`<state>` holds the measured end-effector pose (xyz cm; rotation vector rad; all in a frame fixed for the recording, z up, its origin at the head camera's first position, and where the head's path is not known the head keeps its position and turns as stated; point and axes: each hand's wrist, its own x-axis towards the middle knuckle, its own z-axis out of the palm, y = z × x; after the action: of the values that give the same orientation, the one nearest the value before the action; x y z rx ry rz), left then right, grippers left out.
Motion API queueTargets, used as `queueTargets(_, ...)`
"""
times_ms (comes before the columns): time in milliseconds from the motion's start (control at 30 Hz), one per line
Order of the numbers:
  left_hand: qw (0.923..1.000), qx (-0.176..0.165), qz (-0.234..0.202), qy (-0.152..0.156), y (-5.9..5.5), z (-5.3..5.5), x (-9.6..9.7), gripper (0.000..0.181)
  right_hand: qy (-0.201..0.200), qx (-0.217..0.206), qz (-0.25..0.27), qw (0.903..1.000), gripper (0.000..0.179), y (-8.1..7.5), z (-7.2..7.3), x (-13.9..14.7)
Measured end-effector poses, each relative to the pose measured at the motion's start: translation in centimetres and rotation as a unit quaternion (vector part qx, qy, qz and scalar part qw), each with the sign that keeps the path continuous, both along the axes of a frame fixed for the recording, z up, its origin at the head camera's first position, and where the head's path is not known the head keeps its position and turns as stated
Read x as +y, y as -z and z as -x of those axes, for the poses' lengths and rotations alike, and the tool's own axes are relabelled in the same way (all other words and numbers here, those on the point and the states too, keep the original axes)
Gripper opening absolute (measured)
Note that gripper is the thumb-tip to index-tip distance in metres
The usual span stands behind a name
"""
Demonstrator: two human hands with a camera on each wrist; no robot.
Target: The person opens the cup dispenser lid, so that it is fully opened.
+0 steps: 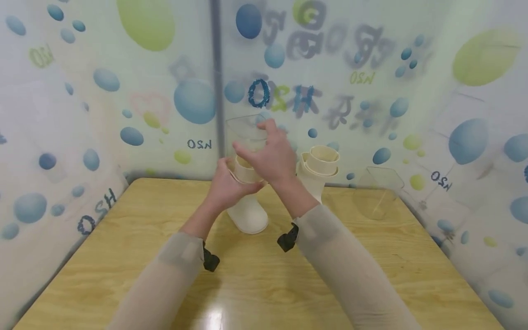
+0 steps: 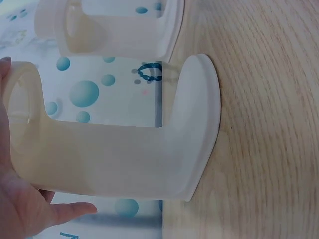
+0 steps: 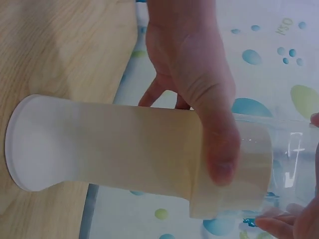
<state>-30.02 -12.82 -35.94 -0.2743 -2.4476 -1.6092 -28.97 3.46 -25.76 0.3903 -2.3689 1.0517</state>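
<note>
A cream plastic stand (image 1: pixel 249 216), with a flared foot and a round collar at its top, stands upright on the table. My left hand (image 1: pixel 224 185) grips it just under the collar; in the right wrist view that thumb (image 3: pixel 223 159) lies across the collar. Above it, my right hand (image 1: pixel 275 153) holds a clear plastic container (image 1: pixel 244 129) between spread thumb and fingers. The container's lower end overlaps the raised ring (image 3: pixel 254 169) of the stand. How far down it sits, I cannot tell. In the left wrist view the stand's hollow side (image 2: pixel 99 159) faces the camera.
A second cream stand (image 1: pixel 323 162) of the same shape is to the right, partly behind my right forearm. Farther right, another clear container (image 1: pixel 377 195) rests on the wooden table (image 1: pixel 247 293). Patterned panels (image 1: pixel 198 101) enclose the table's back and sides.
</note>
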Motion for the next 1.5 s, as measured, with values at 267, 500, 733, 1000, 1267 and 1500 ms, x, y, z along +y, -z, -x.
queueTargets(267, 1.0, 0.001, 0.005, 0.008, -0.4, 0.3, 0.4, 0.126, 0.012, -0.005, 0.007, 0.9999, 0.073, -0.5, -0.1, 0.9)
queueTargets(500, 0.9997, -0.006, 0.023, 0.001, -0.4, 0.3, 0.6, 0.131, 0.014, -0.023, 0.017, 0.9995, 0.073, -1.0, -0.3, 1.3)
queueTargets(733, 0.9996, -0.007, 0.023, 0.013, -0.6, 0.5, 0.6, 0.129, 0.018, -0.023, 0.003, 0.9996, 0.074, -1.3, -0.6, 1.6)
queueTargets(1000, 0.9993, -0.011, 0.03, 0.021, -0.7, 0.5, 0.2, 0.129, 0.008, -0.013, -0.002, 0.9999, 0.08, -1.3, -0.9, 1.6)
queueTargets(1267, 0.998, -0.039, 0.047, 0.015, -0.8, 0.6, -0.6, 0.135, -0.027, 0.002, 0.153, 0.9879, 0.078, -1.3, -0.8, 3.5)
queueTargets(1500, 0.9976, -0.037, 0.037, 0.044, -1.0, 1.1, -1.5, 0.128, -0.059, 0.06, 0.175, 0.9809, 0.074, -2.7, -2.5, 6.5)
